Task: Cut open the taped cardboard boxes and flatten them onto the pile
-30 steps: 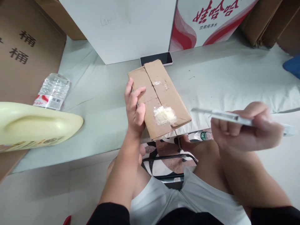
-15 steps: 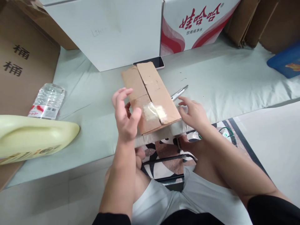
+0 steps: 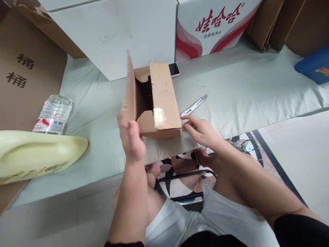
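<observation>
A small brown cardboard box [image 3: 167, 99] stands in front of me, its left flap [image 3: 131, 92] raised nearly upright. My left hand [image 3: 134, 145] grips that flap, thumb on the inner side and fingers hidden behind it. Through the gap the inside looks dark, and its contents cannot be made out. The right flap lies flat with a torn piece of clear tape [image 3: 159, 116] on it. My right hand [image 3: 202, 130] is at the box's near right corner, fingers stretched out and holding nothing. Just beyond those fingertips lies a white utility knife [image 3: 194, 105].
Behind the box are a phone [image 3: 174, 69], a large white box [image 3: 115, 37] and a red-and-white printed carton [image 3: 216, 27]. On the left lie a clear water bottle [image 3: 53, 114] and a pale yellow jug [image 3: 43, 152]. A blue container [image 3: 315, 65] is at the right.
The left flap has swung up and left, opening the box, and my left hand has taken hold of it. The box sits flatter; my right hand has shifted slightly left.
</observation>
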The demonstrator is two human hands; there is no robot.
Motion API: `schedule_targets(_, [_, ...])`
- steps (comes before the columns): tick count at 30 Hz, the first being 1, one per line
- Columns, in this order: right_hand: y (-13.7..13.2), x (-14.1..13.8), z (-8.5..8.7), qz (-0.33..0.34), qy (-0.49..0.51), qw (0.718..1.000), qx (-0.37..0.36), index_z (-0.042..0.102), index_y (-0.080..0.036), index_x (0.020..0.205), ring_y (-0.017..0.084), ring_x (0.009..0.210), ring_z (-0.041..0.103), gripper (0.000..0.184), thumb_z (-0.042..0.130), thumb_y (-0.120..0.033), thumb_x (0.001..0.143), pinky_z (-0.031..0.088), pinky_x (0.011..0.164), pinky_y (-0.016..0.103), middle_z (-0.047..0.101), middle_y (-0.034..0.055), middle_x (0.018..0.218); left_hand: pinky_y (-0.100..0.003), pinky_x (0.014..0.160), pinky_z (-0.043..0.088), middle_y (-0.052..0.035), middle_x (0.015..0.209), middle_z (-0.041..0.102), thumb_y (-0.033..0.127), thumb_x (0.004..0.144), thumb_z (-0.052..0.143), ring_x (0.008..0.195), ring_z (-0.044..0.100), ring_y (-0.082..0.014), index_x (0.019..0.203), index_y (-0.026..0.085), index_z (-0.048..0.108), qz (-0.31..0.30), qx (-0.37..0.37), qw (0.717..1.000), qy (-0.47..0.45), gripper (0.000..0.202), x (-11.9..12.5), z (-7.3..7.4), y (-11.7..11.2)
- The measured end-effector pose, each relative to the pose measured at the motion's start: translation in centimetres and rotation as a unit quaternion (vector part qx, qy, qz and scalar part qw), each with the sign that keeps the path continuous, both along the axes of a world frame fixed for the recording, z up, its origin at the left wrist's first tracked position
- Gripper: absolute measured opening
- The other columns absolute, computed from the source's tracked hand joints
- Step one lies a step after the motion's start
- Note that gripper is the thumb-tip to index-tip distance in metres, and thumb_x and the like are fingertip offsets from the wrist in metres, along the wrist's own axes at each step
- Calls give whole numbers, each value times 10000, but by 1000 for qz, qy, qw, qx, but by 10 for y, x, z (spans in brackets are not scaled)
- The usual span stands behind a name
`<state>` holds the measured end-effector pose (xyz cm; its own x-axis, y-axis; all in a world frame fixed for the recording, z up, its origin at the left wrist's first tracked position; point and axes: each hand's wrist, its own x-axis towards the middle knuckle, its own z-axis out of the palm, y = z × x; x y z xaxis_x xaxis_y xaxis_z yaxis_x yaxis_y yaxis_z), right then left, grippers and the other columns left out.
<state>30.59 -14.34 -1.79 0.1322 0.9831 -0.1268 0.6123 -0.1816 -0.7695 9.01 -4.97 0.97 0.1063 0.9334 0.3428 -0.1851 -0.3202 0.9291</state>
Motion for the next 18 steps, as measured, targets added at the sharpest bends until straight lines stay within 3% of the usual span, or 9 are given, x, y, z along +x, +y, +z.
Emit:
schedule_targets(3, [-1,0,-3,28,12,999,-28,570,-208,1413,248,828,730,472,424,-417,1015,559,780,393,804,61,957,-464,1222,461,-40,1432,667,534,971,510,1514,471,-309,1264,291,671,63,-98,982,-150,414,4,4,4])
schedule_targets(6, [-2,1,-8,54,81,995,13,453,-186,1516,286,992,733,626,424,-563,1017,576,867,447,789,116,1118,-460,1091,554,-71,1309,725,479,939,517,1400,578,-321,1165,266,684,50,-209,954,-210,353,-2,1,11])
schedule_targets(10, [-3,6,-15,30,144,982,121,326,-208,1611,334,1310,620,865,507,-730,945,544,1044,532,600,185,1486,-363,728,615,-68,970,735,301,801,633,898,724,-247,978,219,660,37,-352,915,-192,197,-13,-10,19])
schedule_targets(13, [-3,11,-14,-12,110,980,168,486,-265,1536,354,1502,450,793,547,-758,918,434,1198,581,459,153,1616,-263,574,547,5,837,667,131,652,650,649,623,-142,983,246,634,61,-352,924,-133,350,-16,-16,17])
schedule_targets(16, [-3,13,-7,-24,84,980,181,567,-287,1469,340,1589,333,703,540,-743,934,293,1303,587,426,115,1653,-207,546,508,35,1034,702,66,614,703,687,630,-112,1154,358,597,87,-288,952,-56,623,-18,-21,17])
schedule_targets(18, [-4,12,-4,-14,83,980,181,532,-287,1495,329,1602,318,703,541,-723,944,248,1327,580,430,110,1661,-188,534,490,14,1158,709,132,646,795,730,649,-111,1200,371,600,103,-254,962,-3,634,-22,-27,20])
